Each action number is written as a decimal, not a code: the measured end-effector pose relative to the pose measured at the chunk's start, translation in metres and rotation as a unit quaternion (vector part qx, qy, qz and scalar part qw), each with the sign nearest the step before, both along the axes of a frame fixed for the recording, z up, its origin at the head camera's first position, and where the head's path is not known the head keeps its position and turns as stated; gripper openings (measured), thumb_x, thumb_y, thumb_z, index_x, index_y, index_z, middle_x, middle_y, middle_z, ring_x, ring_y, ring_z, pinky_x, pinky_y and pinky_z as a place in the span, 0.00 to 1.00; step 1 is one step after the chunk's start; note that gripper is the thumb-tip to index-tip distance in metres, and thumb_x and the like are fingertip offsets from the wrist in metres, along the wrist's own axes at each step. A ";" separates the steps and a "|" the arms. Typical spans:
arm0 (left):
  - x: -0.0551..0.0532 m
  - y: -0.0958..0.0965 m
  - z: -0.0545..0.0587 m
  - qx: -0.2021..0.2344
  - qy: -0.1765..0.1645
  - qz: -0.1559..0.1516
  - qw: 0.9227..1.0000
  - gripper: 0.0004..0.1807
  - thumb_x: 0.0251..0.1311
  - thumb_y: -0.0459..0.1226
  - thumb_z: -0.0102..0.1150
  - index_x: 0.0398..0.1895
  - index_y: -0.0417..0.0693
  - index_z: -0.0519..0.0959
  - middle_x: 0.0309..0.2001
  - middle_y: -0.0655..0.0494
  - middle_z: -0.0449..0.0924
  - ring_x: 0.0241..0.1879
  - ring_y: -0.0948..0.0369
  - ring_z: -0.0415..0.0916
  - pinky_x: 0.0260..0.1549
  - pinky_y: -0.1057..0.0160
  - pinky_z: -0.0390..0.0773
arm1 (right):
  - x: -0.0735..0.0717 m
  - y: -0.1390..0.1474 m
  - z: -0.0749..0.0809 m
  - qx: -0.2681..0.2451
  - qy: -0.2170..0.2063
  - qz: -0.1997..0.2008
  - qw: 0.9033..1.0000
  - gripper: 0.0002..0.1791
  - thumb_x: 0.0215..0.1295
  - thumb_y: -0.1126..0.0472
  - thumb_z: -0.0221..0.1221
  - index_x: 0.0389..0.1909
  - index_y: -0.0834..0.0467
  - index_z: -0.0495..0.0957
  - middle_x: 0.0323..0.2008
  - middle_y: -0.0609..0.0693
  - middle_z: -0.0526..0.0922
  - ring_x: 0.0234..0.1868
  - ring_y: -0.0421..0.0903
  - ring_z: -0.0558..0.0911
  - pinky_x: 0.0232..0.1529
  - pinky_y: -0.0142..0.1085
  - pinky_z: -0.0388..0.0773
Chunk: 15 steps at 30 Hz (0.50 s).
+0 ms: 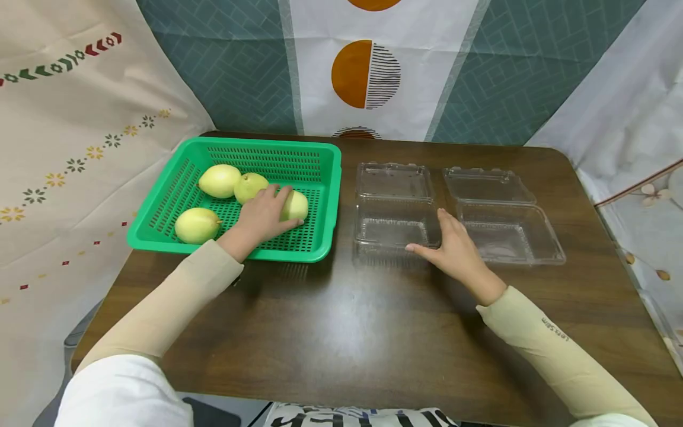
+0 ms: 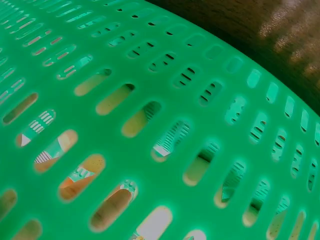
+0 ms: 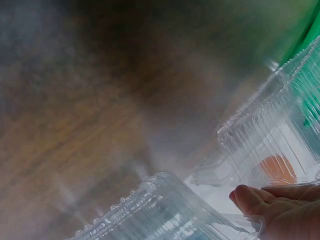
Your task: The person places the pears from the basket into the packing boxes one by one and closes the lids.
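Note:
My left hand [image 1: 261, 216] reaches into a green plastic basket [image 1: 331, 237], its fingers and thumb around a pale yellow-green pear [image 1: 299, 206]. Other pears lie beside it, one [image 1: 251, 187] close to the knuckles. In the left wrist view the slotted basket wall [image 2: 165, 115] hides most of that hand. My right hand [image 1: 456, 252] has thumb and fingers spread at the near right corner of an open clear plastic container [image 1: 395, 222]. In the right wrist view its fingers [image 3: 250, 200] look straight, close to the clear plastic.
A second clear container [image 1: 512, 234], lid also open, stands to the right of the first. Two more pears, one at the back left [image 1: 220, 181] and one nearer [image 1: 197, 225], lie in the basket. Everything stands on a brown wooden table [image 1: 341, 338], with hanging cloths behind it.

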State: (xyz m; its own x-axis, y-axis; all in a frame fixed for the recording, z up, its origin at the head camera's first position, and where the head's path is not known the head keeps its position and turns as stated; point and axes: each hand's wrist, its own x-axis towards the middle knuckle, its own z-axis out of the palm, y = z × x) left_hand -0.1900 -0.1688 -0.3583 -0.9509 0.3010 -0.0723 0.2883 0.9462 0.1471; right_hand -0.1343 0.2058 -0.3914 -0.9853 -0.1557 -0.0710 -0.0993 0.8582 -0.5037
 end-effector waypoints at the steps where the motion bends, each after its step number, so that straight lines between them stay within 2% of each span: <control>1: 0.000 0.000 0.000 -0.001 -0.001 0.000 1.000 0.42 0.57 0.56 0.59 0.68 0.41 0.58 0.63 0.34 0.62 0.59 0.40 0.65 0.45 0.39 0.75 | 0.000 0.000 -0.001 -0.001 0.000 0.000 1.000 0.64 0.52 0.29 0.59 0.72 0.70 0.43 0.72 0.67 0.48 0.71 0.67 0.50 0.67 0.62 0.51; 7: 0.001 -0.001 -0.002 -0.014 -0.007 0.002 1.000 0.42 0.57 0.54 0.60 0.67 0.39 0.58 0.62 0.35 0.63 0.58 0.40 0.66 0.44 0.40 0.76 | 0.002 -0.001 -0.005 -0.008 0.013 0.006 1.000 0.62 0.53 0.30 0.59 0.72 0.71 0.43 0.72 0.68 0.49 0.70 0.69 0.51 0.66 0.63 0.52; 15: 0.001 0.000 -0.003 -0.010 0.007 -0.010 1.000 0.39 0.57 0.49 0.62 0.65 0.37 0.61 0.59 0.35 0.66 0.56 0.41 0.68 0.42 0.43 0.77 | 0.007 0.001 -0.008 -0.008 0.031 0.004 0.999 0.61 0.54 0.33 0.61 0.71 0.72 0.45 0.72 0.69 0.49 0.70 0.69 0.52 0.65 0.63 0.53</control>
